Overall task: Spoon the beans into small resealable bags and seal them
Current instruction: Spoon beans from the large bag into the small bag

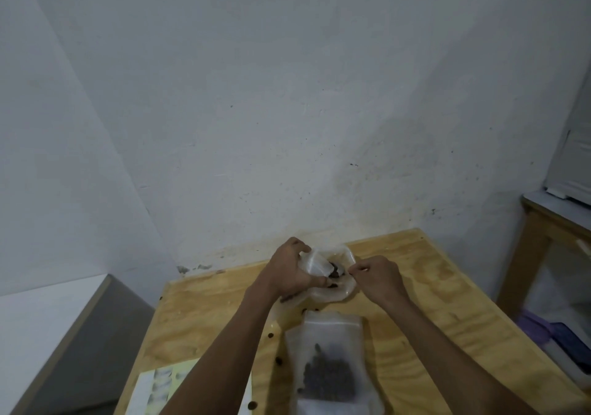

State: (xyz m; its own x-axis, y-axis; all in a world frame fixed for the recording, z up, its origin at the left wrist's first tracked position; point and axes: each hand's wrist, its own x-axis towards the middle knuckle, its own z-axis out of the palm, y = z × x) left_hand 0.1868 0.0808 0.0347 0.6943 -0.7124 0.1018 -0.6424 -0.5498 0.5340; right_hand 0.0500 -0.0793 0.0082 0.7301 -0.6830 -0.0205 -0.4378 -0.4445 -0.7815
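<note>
At the far middle of the wooden table [447,302], my left hand [289,272] grips a small clear resealable bag [315,265], mouth turned to the right. It hangs over a large crumpled translucent bag [347,288] with dark beans [334,274] inside. My right hand [379,277] is curled, its thumb and forefinger pinching a thin pale spoon handle [351,270] that points at the small bag's mouth. The spoon's bowl is hard to make out among the beans. Nearer me lies a frosted resealable bag [329,350] partly full of beans.
Loose beans [279,362] are scattered on the table left of the lying bag. A flat stack of pale sheets or bags [153,389] sits at the near left corner. A grey ledge [80,334] is on the left and a wooden stand [540,232] on the right.
</note>
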